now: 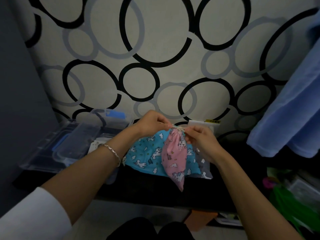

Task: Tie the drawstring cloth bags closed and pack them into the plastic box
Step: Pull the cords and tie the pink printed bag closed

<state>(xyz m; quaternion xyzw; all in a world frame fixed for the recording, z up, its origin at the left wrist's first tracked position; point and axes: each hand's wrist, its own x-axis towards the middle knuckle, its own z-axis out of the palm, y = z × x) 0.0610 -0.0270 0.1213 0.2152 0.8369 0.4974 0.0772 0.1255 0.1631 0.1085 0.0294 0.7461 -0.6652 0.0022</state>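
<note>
My left grip (152, 123) and right grip (199, 137) each pinch the drawstring (179, 129); the pink bag (174, 158) hangs just below them. It looks soft, light, floppy, so I'd hold its gathered neck.

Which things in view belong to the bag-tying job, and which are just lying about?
Job:
- pink bag, hanging from its drawstring
- left hand and right hand, both pinching the drawstring
- blue bag, lying underneath
- plastic box

Lying about:
- blue cloth
- white packet
- green items
</note>
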